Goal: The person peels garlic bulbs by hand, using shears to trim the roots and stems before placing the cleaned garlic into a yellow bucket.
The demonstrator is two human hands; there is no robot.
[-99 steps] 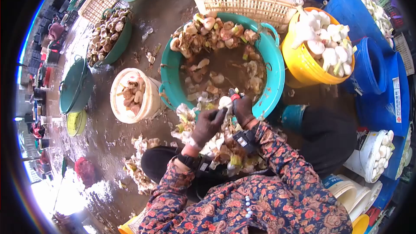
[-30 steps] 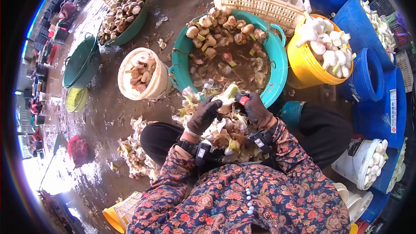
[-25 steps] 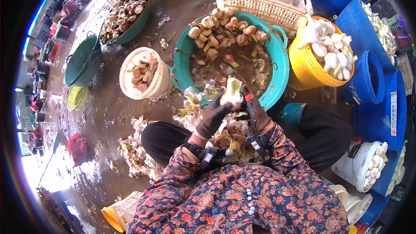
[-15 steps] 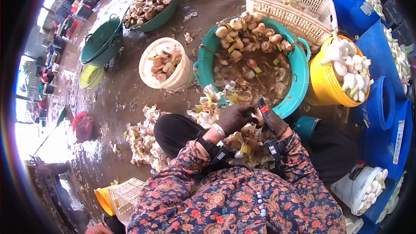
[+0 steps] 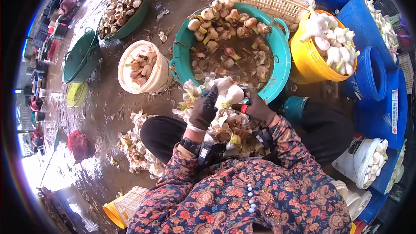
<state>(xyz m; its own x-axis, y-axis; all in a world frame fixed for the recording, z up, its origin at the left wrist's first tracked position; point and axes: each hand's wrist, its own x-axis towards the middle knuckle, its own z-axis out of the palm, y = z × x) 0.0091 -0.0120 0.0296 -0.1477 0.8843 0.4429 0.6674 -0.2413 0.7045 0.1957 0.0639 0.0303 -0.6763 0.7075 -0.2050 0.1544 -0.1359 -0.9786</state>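
On my remote feed, the dark-gloved left hand (image 5: 203,112) and dark-gloved right hand (image 5: 261,109) have fingers around a round white garlic bulb (image 5: 235,95), by the round teal plastic tub's (image 5: 282,71) near rim. I judge loose, papery skin could make it slip.

Someone sitting here, forearms (image 5: 175,173) angled inward, gloved left hand (image 5: 202,112) and right hand (image 5: 259,107) nearly meeting, left fingers (image 5: 211,96) curled, dark straps (image 5: 191,146) round both wrists (image 5: 196,134).

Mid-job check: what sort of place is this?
Probably a garlic-cleaning workplace: a pale bulb held above a heap of husks, a teal tub containing browner bulbs, and a yellow bucket piled with white ones.
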